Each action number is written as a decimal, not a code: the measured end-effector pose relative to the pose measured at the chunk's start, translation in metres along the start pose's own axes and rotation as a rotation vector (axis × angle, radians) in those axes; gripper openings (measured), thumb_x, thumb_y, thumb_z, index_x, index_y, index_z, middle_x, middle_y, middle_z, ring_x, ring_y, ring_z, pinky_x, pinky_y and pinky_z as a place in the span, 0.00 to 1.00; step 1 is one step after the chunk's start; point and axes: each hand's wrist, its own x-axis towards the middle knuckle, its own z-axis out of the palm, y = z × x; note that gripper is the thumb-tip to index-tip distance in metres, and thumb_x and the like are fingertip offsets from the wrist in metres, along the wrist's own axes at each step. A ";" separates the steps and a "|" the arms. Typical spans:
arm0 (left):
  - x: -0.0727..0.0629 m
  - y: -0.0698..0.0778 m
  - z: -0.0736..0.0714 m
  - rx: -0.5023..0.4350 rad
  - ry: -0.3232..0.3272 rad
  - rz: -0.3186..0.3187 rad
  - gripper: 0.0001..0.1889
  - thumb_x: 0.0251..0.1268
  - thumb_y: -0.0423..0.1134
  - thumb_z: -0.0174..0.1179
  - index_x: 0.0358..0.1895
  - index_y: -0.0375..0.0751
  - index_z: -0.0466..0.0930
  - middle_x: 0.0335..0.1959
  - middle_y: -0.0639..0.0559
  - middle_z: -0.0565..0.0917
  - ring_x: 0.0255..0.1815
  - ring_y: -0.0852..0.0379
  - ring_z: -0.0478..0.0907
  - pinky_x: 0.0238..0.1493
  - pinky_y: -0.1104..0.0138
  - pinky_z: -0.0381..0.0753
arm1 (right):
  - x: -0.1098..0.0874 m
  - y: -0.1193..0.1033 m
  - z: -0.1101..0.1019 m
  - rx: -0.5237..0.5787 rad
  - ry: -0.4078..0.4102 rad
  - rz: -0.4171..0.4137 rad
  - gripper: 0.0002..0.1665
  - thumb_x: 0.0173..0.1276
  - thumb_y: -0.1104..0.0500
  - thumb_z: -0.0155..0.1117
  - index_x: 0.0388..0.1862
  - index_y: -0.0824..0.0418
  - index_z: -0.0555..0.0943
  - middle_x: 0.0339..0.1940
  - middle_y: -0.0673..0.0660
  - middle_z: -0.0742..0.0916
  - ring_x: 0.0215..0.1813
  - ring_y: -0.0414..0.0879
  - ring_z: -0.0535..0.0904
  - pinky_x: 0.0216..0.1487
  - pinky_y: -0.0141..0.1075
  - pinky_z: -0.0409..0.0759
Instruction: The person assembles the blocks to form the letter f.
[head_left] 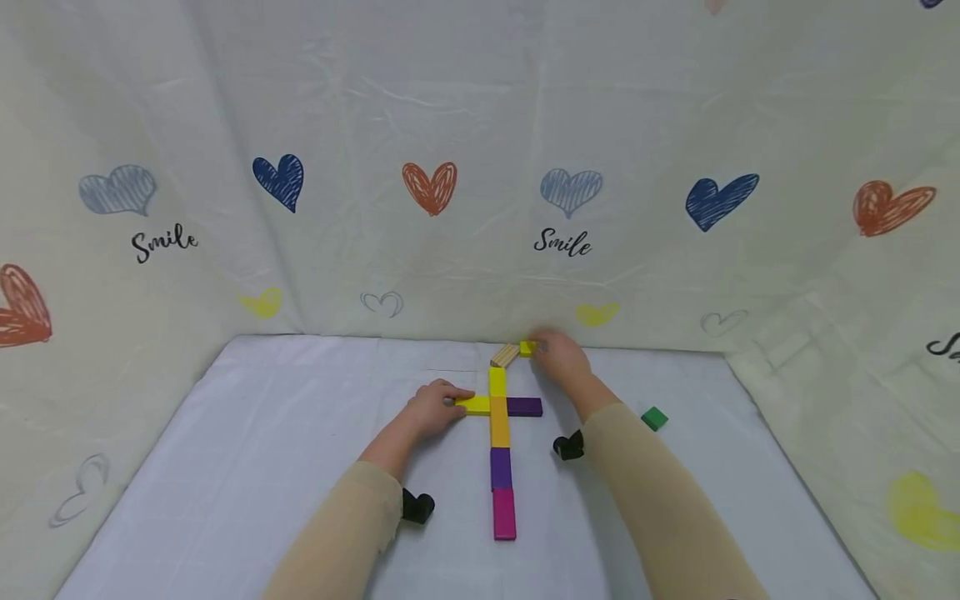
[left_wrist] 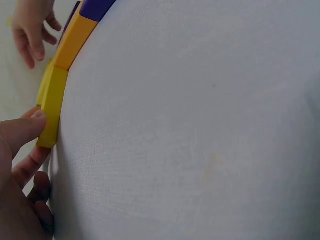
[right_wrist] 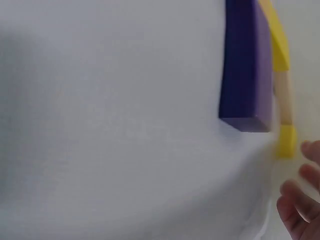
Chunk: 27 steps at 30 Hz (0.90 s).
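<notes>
My left hand (head_left: pixel 437 408) pinches the outer end of a yellow block (left_wrist: pixel 54 107) between thumb and finger. That block lies left of an orange block (head_left: pixel 499 422), its other end meeting it. My right hand (head_left: pixel 561 357), slightly blurred, is at the far end beside a small yellow block (right_wrist: pixel 286 141). In the right wrist view its loosely bent fingers stand a little apart from that block. A bare wooden block (head_left: pixel 506 356) lies slanted between it and another yellow block (head_left: pixel 497 382). Opposite the left yellow block sits a dark purple block (head_left: pixel 524 407).
Toward the near side the column goes on with a purple block (head_left: pixel 501 468) and a magenta block (head_left: pixel 504 514). A green block (head_left: pixel 655 418) lies separately at right, beyond my right sleeve. A heart-printed sheet (head_left: pixel 480 267) rises behind the white tabletop (head_left: pixel 247 467).
</notes>
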 end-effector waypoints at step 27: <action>-0.001 0.001 -0.001 -0.011 -0.007 -0.021 0.17 0.70 0.44 0.61 0.60 0.65 0.82 0.62 0.49 0.75 0.65 0.45 0.67 0.67 0.47 0.66 | -0.083 0.070 -0.060 -0.021 -0.086 -0.022 0.25 0.70 0.50 0.65 0.64 0.55 0.80 0.61 0.62 0.81 0.52 0.56 0.78 0.49 0.51 0.78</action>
